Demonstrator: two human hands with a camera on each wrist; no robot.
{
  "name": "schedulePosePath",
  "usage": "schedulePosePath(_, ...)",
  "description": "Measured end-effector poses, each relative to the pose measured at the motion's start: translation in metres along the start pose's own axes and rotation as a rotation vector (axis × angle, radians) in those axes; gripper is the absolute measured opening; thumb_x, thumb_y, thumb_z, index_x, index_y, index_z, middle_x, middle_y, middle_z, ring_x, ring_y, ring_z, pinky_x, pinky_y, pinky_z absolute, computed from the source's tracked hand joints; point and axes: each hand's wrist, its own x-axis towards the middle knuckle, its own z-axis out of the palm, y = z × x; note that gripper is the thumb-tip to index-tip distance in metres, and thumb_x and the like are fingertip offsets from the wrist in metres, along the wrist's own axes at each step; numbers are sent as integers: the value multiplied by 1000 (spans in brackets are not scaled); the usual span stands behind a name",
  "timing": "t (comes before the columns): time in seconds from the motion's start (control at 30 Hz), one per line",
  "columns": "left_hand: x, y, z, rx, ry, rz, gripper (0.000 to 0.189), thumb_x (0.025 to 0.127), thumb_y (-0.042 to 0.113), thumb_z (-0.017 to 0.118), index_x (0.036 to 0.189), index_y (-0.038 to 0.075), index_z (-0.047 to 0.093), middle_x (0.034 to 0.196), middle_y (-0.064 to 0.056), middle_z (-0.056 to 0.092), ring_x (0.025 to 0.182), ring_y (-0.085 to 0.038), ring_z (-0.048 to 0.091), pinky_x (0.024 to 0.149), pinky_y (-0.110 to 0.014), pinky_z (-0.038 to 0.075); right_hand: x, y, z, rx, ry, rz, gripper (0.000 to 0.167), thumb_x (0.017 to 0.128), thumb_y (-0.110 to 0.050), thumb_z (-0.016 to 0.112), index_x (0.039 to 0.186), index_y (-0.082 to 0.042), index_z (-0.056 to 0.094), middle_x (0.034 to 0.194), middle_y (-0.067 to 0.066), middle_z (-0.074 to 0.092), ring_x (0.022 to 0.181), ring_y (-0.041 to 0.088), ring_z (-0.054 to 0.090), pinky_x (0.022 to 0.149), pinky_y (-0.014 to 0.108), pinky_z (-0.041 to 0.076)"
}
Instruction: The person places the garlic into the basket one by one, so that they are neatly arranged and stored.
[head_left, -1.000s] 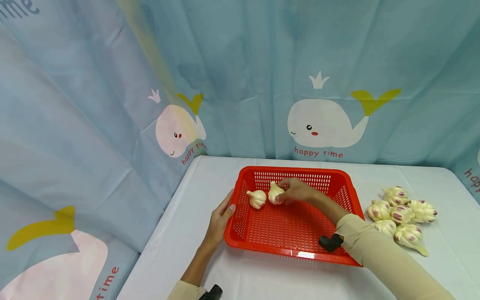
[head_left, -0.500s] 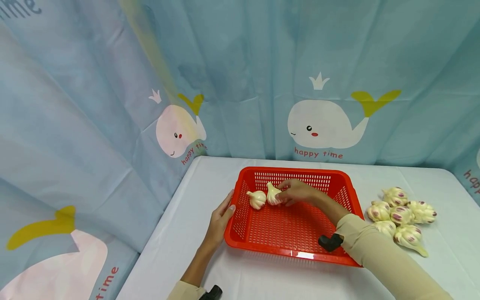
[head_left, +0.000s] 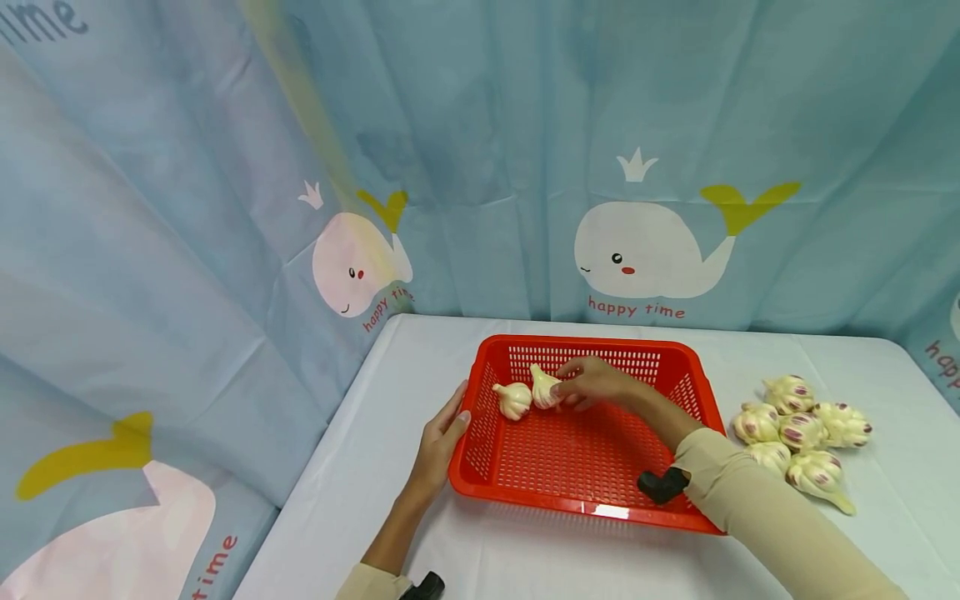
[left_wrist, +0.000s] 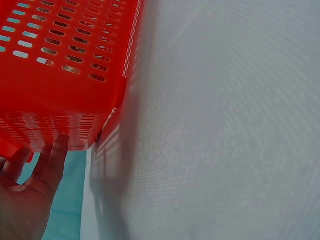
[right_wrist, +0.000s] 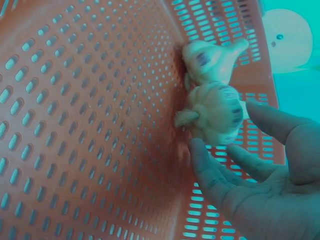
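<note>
Inside a red perforated plastic basket point(head_left: 585, 503), two garlic bulbs stand side by side at the left end. My right hand point(head_left: 596, 382) pinches the nearer garlic bulb point(right_wrist: 216, 114) lightly, thumb on one side and fingertips on the other. This bulb leans toward the other garlic bulb point(head_left: 513, 401), and the two overlap in the right wrist view. At the basket's left side my left hand point(head_left: 438, 442) rests with its fingers extended against the outer wall and the thumb right at the rim. In the left wrist view those fingers point(left_wrist: 55, 160) lie along the slotted wall.
Several purple-streaked garlic bulbs point(head_left: 804, 431) lie in a cluster on the white tablecloth point(head_left: 892, 500), right of the basket. A blue curtain point(head_left: 495, 250) printed with whales hangs behind the table and on the left.
The garlic bulb at my right hand has shifted slightly left and tilted toward the other bulb in the basket. My left hand and the basket have stayed put.
</note>
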Motion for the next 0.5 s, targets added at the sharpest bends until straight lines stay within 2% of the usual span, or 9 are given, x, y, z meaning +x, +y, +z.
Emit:
schedulePosePath(0.2, 0, -1, 0, -4, -1, 5, 58, 114, 24, 47, 168, 15, 31, 171, -1, 36, 153, -29, 42, 110, -34, 51, -8, -5, -7, -8, 16, -2, 58, 99, -20, 72, 145, 10, 52, 121, 20, 71, 110, 39, 70, 97, 51, 61)
schedulePosePath(0.5, 0, 0, 0, 2, 4, 0, 58, 114, 24, 47, 168, 14, 31, 171, 0, 36, 152, -29, 43, 110, -32, 51, -27, -13, -21, 31, 19, -56, 59, 103, -21, 67, 150, 8, 47, 139, 26, 64, 125, 46, 63, 101, 56, 59)
